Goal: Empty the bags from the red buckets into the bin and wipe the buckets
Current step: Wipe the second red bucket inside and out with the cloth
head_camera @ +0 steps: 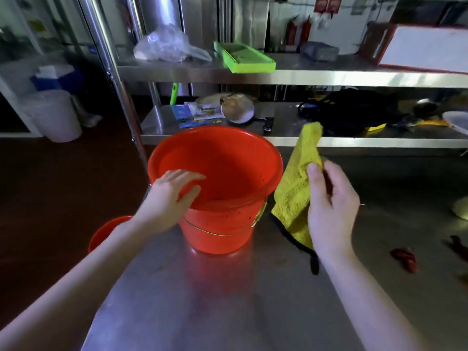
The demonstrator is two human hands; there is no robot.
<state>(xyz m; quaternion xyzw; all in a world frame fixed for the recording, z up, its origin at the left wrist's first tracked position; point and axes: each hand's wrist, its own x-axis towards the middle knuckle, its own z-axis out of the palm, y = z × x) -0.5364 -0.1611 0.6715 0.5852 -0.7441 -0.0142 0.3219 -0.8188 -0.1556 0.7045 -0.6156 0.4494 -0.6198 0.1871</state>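
A red bucket (228,173) stands upright on the steel table (228,300), with no bag inside it. My left hand (169,196) rests on its near left rim, thumb inside the wall and fingers spread over the edge. My right hand (329,206) pinches a yellow cloth (296,183) that hangs just right of the bucket, its dark-edged lower end touching the table. A second red bucket (106,230) sits lower at the table's left edge, mostly hidden by my left forearm.
A two-tier steel shelf (304,77) rises behind the table, holding a green tray (243,58), a clear plastic bag (167,44), a black bag (354,110) and clutter. A white bin (54,115) stands on the floor at far left. Red scraps (405,258) lie on the table's right side.
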